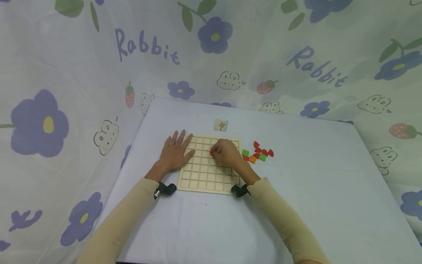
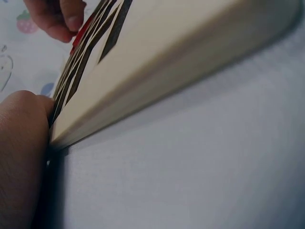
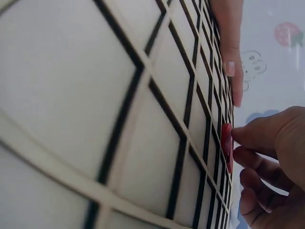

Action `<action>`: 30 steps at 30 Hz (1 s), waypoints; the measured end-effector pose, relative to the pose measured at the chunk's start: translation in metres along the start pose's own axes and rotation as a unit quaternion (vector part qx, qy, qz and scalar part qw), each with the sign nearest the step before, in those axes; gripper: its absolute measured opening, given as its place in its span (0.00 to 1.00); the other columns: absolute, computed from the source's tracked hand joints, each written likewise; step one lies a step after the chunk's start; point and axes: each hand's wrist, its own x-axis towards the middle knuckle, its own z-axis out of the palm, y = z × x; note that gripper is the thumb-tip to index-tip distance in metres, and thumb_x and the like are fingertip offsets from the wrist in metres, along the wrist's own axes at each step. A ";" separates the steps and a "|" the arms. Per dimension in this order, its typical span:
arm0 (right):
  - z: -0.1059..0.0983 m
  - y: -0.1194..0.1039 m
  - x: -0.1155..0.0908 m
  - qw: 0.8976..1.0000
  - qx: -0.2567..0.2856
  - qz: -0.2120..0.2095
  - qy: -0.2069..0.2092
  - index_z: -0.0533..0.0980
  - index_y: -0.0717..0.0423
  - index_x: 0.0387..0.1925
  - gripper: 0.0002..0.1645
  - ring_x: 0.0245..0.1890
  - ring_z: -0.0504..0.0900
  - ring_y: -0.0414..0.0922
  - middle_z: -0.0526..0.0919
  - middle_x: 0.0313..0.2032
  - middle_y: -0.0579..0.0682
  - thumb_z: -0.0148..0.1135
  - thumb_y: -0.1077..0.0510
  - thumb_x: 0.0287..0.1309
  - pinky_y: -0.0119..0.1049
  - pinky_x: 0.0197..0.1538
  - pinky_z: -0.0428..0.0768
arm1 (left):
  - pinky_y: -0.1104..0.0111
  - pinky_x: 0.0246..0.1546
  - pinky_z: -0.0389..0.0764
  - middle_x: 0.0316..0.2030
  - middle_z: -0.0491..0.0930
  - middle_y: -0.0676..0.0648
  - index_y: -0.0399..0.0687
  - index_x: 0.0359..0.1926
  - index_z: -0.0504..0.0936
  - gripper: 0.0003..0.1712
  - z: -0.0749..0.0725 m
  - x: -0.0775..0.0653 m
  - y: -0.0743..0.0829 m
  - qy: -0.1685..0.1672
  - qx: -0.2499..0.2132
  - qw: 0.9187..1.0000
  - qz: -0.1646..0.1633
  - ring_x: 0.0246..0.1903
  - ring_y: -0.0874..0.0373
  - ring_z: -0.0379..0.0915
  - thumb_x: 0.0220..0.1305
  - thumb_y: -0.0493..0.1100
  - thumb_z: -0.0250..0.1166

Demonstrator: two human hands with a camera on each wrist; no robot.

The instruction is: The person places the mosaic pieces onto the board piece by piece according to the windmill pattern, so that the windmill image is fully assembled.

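A square wooden grid board (image 1: 203,176) lies on the table. My left hand (image 1: 173,153) rests along its left side, fingers spread and fairly straight, the thumb reaching over the grid. Over the upper middle cells, my right hand (image 1: 226,152) pinches a small red piece (image 3: 226,145) between thumb and index finger, right at the board's surface. In the head view, the fingers cover most of that piece. The left wrist view shows the board's thick edge (image 2: 157,86) close up, with the right fingertips (image 2: 74,23) beyond it.
Right of the board lie loose pieces: several red rounded ones (image 1: 271,153), green squares (image 1: 262,157) and an orange square (image 1: 252,159). A small printed pattern card (image 1: 221,125) lies behind the board. A white cloth (image 1: 313,198) covers the table; a patterned curtain (image 1: 197,66) hangs around it.
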 end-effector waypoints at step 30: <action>0.010 -0.020 -0.006 0.990 -0.032 0.107 0.084 0.83 0.54 0.30 0.03 0.24 0.77 0.43 0.81 0.29 0.47 0.69 0.58 0.54 0.34 0.22 0.75 | 0.45 0.70 0.32 0.77 0.36 0.41 0.55 0.79 0.42 0.42 0.003 -0.001 -0.001 -0.001 0.004 1.000 -0.003 0.74 0.39 0.25 0.73 0.67 0.37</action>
